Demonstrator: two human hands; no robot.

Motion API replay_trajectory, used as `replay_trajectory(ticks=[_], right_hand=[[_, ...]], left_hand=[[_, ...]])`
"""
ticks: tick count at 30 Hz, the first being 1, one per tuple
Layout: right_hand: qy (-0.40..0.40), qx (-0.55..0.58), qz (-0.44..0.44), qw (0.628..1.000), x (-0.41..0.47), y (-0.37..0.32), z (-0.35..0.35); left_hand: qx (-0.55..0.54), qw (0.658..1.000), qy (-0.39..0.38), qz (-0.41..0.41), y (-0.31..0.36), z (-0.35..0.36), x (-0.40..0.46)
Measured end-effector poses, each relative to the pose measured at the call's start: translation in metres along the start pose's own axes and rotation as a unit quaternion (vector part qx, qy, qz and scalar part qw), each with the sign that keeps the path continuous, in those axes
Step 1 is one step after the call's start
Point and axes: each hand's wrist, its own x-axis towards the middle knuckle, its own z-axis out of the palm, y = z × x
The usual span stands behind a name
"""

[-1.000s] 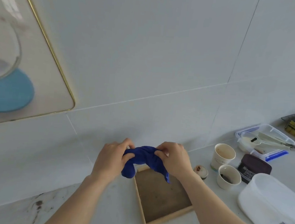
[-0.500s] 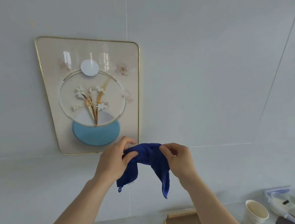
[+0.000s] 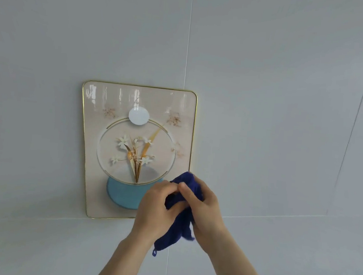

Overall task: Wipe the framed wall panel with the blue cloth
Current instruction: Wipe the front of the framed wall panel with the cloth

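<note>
Preparation step: blue cloth [image 3: 181, 211] bunched between left hand [image 3: 156, 207] and right hand [image 3: 203, 204], fingers [image 3: 184, 188] of both closed on it, near lower right corner of framed wall panel [image 3: 134, 153]; next, likely pressing cloth flat against glass.

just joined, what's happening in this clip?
A person is getting ready to wipe the framed wall panel. Both hands, left hand and right hand, are bunching a blue cloth in front of the panel's lower right corner. One end of the cloth sticks up above the hands and the rest hangs below them. It does not look pressed against the panel yet, so wiping has not visibly begun.
</note>
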Motion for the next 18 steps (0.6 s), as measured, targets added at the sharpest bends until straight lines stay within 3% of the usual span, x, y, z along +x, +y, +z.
replay_trajectory(ticks=[3,7,10,14,18], right_hand=[[0.068,-0.053,-0.043,0.995,0.019,-0.008,-0.004],[0.133,-0.141,-0.167,0.967,0.053,-0.031,0.003],[0.145,-0.189,-0.273,0.932,0.076,-0.038,0.019],[0.178,-0.325,-0.433,0.822,0.110,-0.030,0.034],[0.142,-0.451,-0.467,0.747,0.135,0.003,0.033]], left_hand=[[0.012,0.999,0.000,0.044,-0.008,-0.019,0.006],[0.065,0.985,0.149,0.049,-0.024,-0.044,0.023],[0.153,0.965,0.201,0.077,-0.030,-0.049,0.043],[0.235,0.943,0.204,0.120,-0.040,-0.048,0.072],[0.288,0.927,0.185,0.152,-0.054,-0.038,0.096]])
